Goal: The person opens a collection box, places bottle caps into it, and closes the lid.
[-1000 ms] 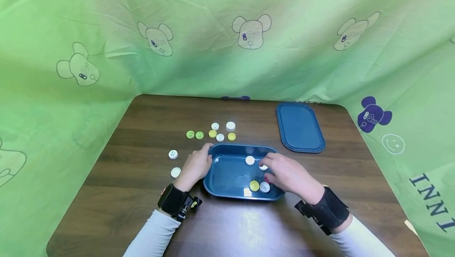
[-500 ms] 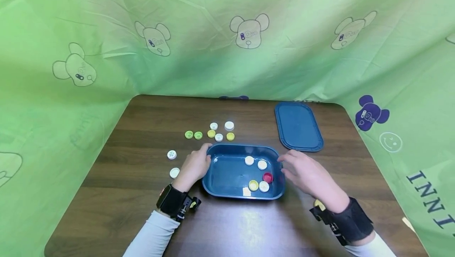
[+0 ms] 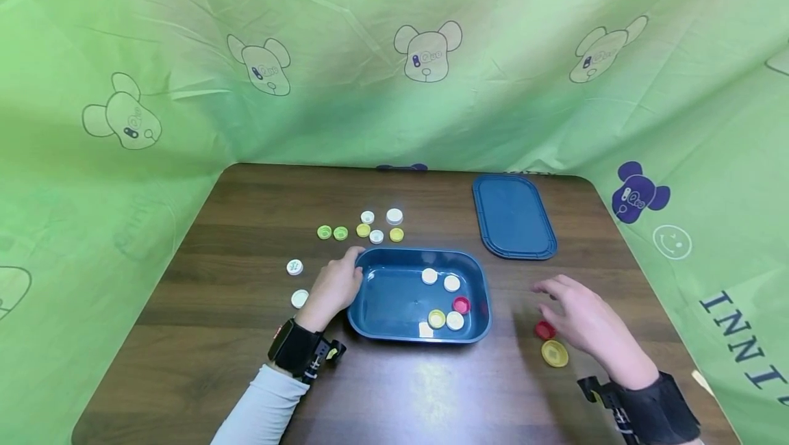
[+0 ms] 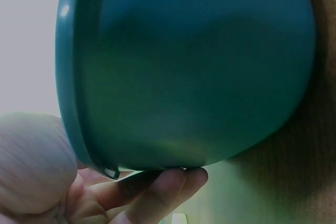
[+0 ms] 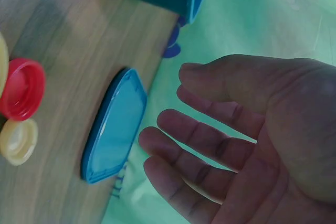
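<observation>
At the far left corner of a blue plastic container (image 3: 419, 342), my left hand (image 3: 337, 285) grips the rim, thumb on one side and fingers along the outer wall in the left wrist view. Inside lie several bottle caps: white caps (image 3: 452, 283), a yellow cap (image 3: 436, 319) and a red cap (image 3: 461, 304). My right hand (image 3: 582, 318) hovers right of the container, fingers apart and loosely bent, holding nothing. Beside it on the table are a red cap (image 3: 545, 330) and a larger yellow cap (image 3: 555, 354). A small pale yellow cap (image 5: 19, 141) shows in the right wrist view.
A blue lid (image 3: 515, 218) lies at the back right of the wooden table (image 3: 246, 383). Behind the container sit several green, yellow and white caps (image 3: 394, 216). Two white caps (image 3: 294, 267) lie left of it. A green curtain (image 3: 345, 109) surrounds the table.
My right hand has drawn out of the container and moved right, uncovering the caps inside and a red and a yellow cap on the table. The left hand keeps its grip.
</observation>
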{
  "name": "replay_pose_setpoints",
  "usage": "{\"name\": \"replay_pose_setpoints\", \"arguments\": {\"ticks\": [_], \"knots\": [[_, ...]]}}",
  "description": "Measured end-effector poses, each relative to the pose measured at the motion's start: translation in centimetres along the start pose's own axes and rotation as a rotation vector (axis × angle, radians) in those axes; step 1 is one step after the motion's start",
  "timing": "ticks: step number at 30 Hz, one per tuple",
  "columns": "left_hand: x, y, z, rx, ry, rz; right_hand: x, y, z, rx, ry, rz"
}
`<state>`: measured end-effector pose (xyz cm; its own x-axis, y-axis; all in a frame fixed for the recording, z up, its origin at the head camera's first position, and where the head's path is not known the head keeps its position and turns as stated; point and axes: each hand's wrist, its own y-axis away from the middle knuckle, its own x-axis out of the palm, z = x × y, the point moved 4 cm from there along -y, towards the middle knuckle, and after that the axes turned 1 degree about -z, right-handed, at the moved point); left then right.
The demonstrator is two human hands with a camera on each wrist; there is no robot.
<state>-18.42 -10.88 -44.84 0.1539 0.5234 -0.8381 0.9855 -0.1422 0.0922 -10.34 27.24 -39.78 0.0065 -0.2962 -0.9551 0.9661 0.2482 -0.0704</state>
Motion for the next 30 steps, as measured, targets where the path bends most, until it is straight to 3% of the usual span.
{"name": "replay_pose_setpoints", "arguments": {"ticks": [11,30], "knots": [[0.1,0.0,0.1,-0.003,-0.004,-0.004,1.8,2.0,-2.1,0.057,0.012,0.019],[0.3,0.0,0.0,-0.023,0.001,0.006,4.6,3.3,-3.0,0.075,0.033,0.03]]}}
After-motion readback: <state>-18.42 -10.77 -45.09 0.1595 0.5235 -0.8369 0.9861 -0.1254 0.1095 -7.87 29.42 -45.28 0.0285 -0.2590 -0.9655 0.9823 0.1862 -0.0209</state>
